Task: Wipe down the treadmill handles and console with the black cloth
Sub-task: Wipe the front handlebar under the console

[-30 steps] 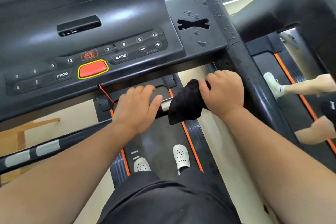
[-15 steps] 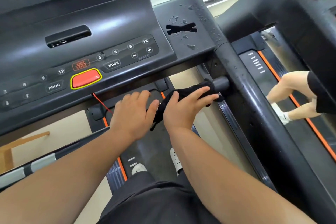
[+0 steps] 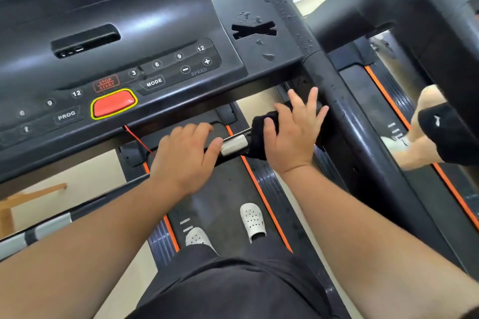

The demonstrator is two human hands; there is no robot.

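The black treadmill console (image 3: 108, 33) fills the upper left, with a red button and number keys. Below it runs the front handle bar, whose silver sensor section (image 3: 234, 144) shows between my hands. My left hand (image 3: 185, 158) is wrapped over the bar left of that section. The black cloth (image 3: 259, 134) is draped over the bar right of the sensor. My right hand (image 3: 293, 134) presses on the cloth with its palm, fingers spread and lifted toward the right side handle (image 3: 347, 122), which carries water drops.
The right console wing (image 3: 261, 52) has an X-shaped slot and water droplets. A neighbouring treadmill (image 3: 414, 33) stands at right with another person's legs (image 3: 425, 137) on its belt. My white shoes (image 3: 252, 221) stand on the belt below. A left side handle (image 3: 39, 233) runs at lower left.
My right hand slid the cloth left along the bar, then back right toward the side handle, and its fingers have spread open. My left hand stayed on the bar.
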